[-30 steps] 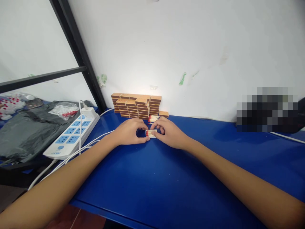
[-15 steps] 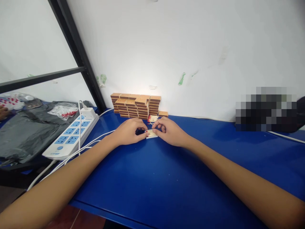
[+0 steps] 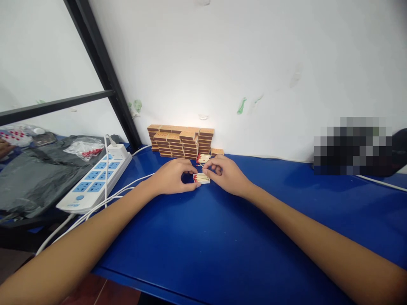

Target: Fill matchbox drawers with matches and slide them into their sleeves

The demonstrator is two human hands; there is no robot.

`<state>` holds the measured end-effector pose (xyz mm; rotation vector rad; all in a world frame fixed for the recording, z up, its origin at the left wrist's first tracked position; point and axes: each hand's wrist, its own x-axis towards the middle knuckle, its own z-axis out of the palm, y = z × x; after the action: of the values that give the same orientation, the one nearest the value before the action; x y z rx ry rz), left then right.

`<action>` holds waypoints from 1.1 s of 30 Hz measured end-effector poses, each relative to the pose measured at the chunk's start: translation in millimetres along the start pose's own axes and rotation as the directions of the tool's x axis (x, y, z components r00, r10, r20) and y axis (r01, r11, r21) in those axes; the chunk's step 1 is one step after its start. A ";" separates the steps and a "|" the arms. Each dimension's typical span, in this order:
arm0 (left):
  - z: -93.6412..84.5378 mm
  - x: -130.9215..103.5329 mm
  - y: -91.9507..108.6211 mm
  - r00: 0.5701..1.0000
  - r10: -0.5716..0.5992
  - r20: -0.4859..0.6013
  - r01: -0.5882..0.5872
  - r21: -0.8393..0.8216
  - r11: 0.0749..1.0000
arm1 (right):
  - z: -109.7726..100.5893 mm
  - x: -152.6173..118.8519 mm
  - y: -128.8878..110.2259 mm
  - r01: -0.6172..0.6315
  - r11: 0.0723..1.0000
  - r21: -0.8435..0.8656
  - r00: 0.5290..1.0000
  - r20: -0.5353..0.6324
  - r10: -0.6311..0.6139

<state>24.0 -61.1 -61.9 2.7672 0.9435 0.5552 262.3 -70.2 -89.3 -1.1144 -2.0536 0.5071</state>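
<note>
A small white matchbox tray [image 3: 203, 181] lies on the blue table, with red-headed matches [image 3: 199, 177] in it, heads to the left. My left hand [image 3: 173, 176] grips the tray's left end, thumb at the near side and fingertips at the far side. Over the tray's right end, the thumb and forefinger of my right hand [image 3: 224, 173] are pinched together; whatever is between them is too small to make out. Just beyond, a pile of loose matches [image 3: 202, 158] lies in front of stacked matchboxes [image 3: 178, 142]. A single matchbox [image 3: 218, 151] sits right of the stack.
At left a white power strip [image 3: 98, 180] with a plugged-in adapter and white cables rests on the blue table [image 3: 203, 245]. Beyond it are dark plastic sheeting [image 3: 38, 178], a clear bag with red bits, and a person's hand [image 3: 4, 148]. A black frame post [image 3: 108, 72] rises behind.
My right thumb has lifted off the matches and drawn slightly back, uncovering more of the tray. My left thumb has shifted slightly right along the near edge.
</note>
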 end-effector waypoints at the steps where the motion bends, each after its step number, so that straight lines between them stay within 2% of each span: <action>1: -0.1 -0.1 -0.3 1.000 0.000 0.006 0.000 0.006 1.000 | 0.8 -0.7 -1.1 0.031 0.999 0.009 1.000 -0.005 -0.031; 6: -0.5 0.0 -1.0 1.000 0.018 0.016 -0.018 0.008 1.000 | 5.2 -5.6 -5.8 0.170 0.985 0.030 0.982 0.083 -0.172; 12: -2.0 -0.1 0.1 1.000 0.024 0.015 -0.024 -0.009 1.000 | 4.2 -8.2 -11.4 0.197 0.980 -0.005 0.976 0.091 -0.196; 17: -3.0 -0.1 1.0 0.999 0.018 0.029 -0.018 -0.003 1.000 | 3.3 -9.6 -16.1 0.217 0.973 -0.074 0.968 0.143 -0.205; 24: -3.5 0.2 0.6 0.999 0.015 0.035 -0.015 -0.001 1.000 | 3.5 -7.2 -8.9 0.226 0.973 -0.047 0.973 0.055 -0.223; 29: -1.8 -0.1 -0.4 1.000 -0.013 0.020 0.013 0.001 1.000 | 2.6 -4.4 5.5 0.118 0.980 -0.158 0.991 -0.041 -0.126; 31: -1.4 -0.1 -0.6 1.000 -0.018 0.022 0.018 0.001 1.000 | -0.6 -2.5 13.8 -0.004 0.976 -0.218 0.991 -0.131 -0.025; 33: -1.4 0.1 -0.9 0.999 -0.015 0.032 0.015 -0.001 1.000 | -6.5 0.5 22.1 -0.187 0.953 -0.240 0.959 -0.255 0.124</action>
<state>23.0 -60.3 -60.9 2.7565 0.9564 0.5076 279.2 -57.8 -98.9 -1.4304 -1.8671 0.1666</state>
